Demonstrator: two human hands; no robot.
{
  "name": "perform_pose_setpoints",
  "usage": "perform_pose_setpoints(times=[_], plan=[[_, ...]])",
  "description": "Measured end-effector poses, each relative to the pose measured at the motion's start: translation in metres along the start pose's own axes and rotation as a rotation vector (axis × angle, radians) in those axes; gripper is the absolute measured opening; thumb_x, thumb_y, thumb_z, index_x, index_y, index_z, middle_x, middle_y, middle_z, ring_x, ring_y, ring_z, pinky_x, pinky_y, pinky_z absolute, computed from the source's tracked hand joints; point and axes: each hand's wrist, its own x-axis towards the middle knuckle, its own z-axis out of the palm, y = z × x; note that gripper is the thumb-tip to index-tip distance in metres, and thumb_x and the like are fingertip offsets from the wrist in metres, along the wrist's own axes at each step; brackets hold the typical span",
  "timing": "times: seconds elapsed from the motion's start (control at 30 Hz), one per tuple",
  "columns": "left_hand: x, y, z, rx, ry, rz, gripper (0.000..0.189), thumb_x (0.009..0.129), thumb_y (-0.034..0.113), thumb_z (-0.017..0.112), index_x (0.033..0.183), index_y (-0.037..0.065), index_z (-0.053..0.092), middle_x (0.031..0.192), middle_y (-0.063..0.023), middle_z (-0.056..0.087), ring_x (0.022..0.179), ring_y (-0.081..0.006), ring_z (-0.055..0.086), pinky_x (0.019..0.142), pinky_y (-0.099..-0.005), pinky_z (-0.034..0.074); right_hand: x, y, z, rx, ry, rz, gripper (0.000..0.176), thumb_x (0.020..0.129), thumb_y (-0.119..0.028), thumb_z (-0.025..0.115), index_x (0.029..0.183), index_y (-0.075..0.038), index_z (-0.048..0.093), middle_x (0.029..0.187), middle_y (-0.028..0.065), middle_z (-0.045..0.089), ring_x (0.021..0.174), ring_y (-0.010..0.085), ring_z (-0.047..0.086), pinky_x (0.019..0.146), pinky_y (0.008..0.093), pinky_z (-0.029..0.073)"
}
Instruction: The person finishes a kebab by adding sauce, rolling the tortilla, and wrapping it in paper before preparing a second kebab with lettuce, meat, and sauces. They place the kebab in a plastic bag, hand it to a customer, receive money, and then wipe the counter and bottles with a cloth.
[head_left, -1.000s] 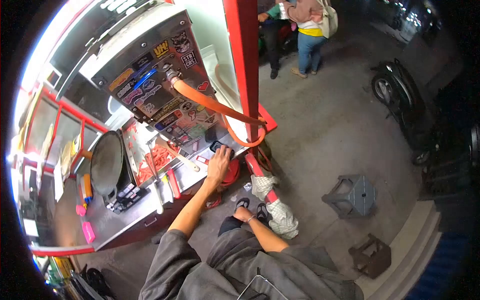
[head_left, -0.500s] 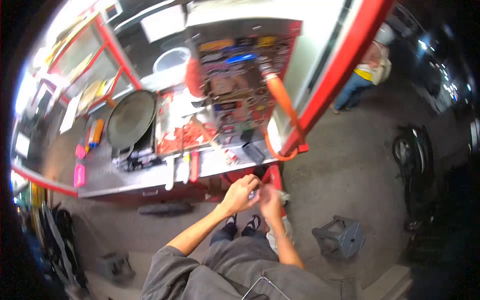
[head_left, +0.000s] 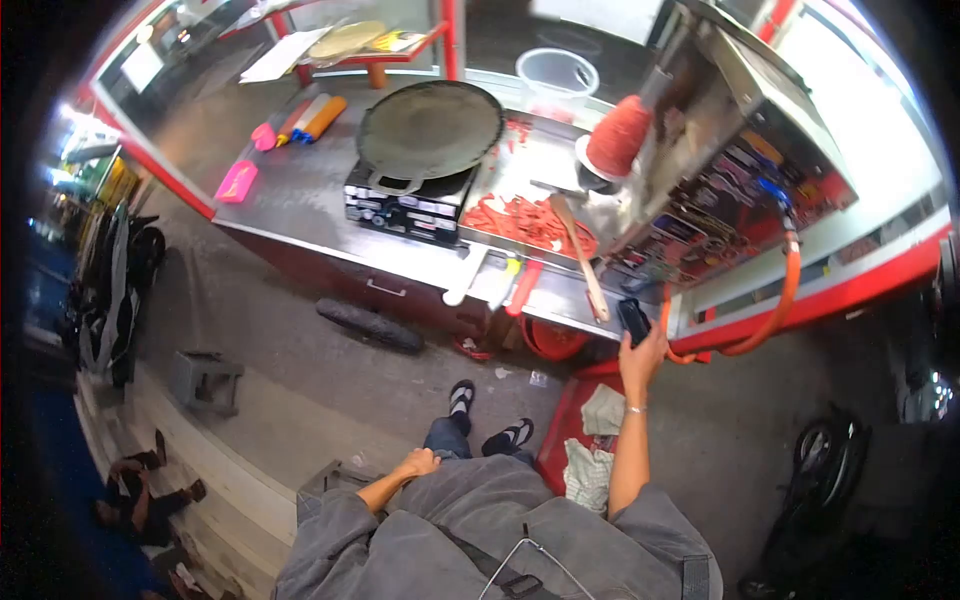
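Observation:
My right hand (head_left: 643, 362) reaches to the front right corner of the metal counter. Its thumb and fingers close around the near end of a black phone (head_left: 633, 318). A bracelet is on that wrist. My left hand (head_left: 418, 463) is low beside my thigh with its fingers curled; whether anything is inside is hidden. Left of the phone, a wooden spatula (head_left: 582, 255) leans over a tray of chopped red meat (head_left: 525, 222). A red-handled knife (head_left: 524, 289), a yellow-green-handled knife (head_left: 505, 283) and a white-handled one (head_left: 465, 276) stick out past the tray's front.
A griddle pan (head_left: 430, 130) sits on a portable stove (head_left: 408, 203). Behind the tray stands a red meat cone (head_left: 617, 138) beside an upright grill (head_left: 740, 150) with an orange hose (head_left: 790, 285). Sauce bottles (head_left: 318, 118) lie at left. A grey stool (head_left: 209, 382) is on the floor.
My hands were together in front of me and are now apart. The right has gone forward to the phone on the counter; the left has dropped to my side. The view has turned left.

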Motion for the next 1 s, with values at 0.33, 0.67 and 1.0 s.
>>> perform_pose_setpoints(times=[0.33, 0.67, 1.0], plan=[[-0.085, 0.060, -0.281, -0.493, 0.370, 0.768, 0.035, 0.089, 0.021, 0.071, 0.114, 0.000, 0.061, 0.106, -0.0154, 0.069, 0.096, -0.0245, 0.069, 0.085, -0.0368, 0.055, -0.020, -0.171, -0.145, 0.130, -0.311, -0.053, 0.042, 0.078, -0.017, 0.080, 0.111, 0.001, 0.062, 0.096, 0.0176, 0.071, 0.091, 0.0256, 0.069, 0.085, 0.0363, 0.052], [-0.246, 0.093, -0.523, -0.626, 0.502, 1.326, 0.064, 0.076, 0.010, 0.083, 0.131, 0.000, 0.051, 0.125, -0.0112, 0.060, 0.115, -0.0195, 0.059, 0.096, -0.0341, 0.049, 0.006, -0.487, -0.102, 0.809, -0.604, -0.495, 0.049, 0.076, -0.015, 0.078, 0.121, -0.003, 0.062, 0.113, 0.0130, 0.065, 0.106, 0.0250, 0.063, 0.090, 0.0342, 0.049], [-0.273, 0.117, -0.662, -0.440, 0.608, 1.703, 0.080, 0.090, 0.065, 0.051, 0.127, -0.006, 0.051, 0.125, -0.0231, 0.059, 0.121, -0.0311, 0.056, 0.108, -0.0424, 0.037, -0.006, -0.461, 0.007, 1.094, -0.930, -0.032, 0.053, 0.084, -0.006, 0.077, 0.131, -0.006, 0.054, 0.129, 0.0050, 0.053, 0.115, 0.0142, 0.057, 0.089, 0.0282, 0.055]])
